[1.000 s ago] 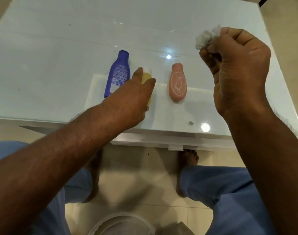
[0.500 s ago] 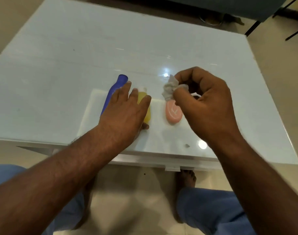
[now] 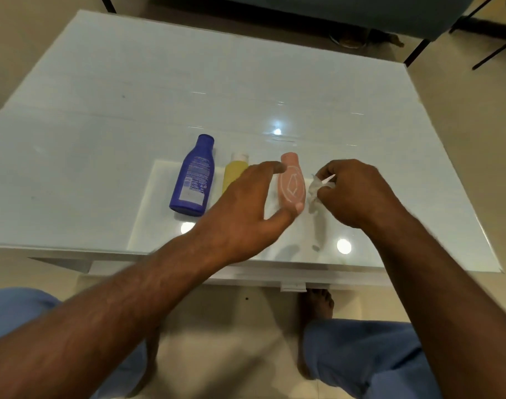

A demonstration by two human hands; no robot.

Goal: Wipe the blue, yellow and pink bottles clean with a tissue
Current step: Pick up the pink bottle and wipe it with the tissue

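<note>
Pink bottle lies right of the yellow bottle; smooth plastic (likely light, slippery), best gripped mid-body. Left hand reaches spread, empty; right hand pinches the soft tissue beside it.

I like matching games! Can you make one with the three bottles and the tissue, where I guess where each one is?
Things:
1. blue bottle
2. yellow bottle
3. pink bottle
4. tissue

Places:
A. pinched in the right hand
B. middle of the row
C. far left of the row
D. between the two hands, the left hand reaching around it

Pairs: 1-C, 2-B, 3-D, 4-A
</note>
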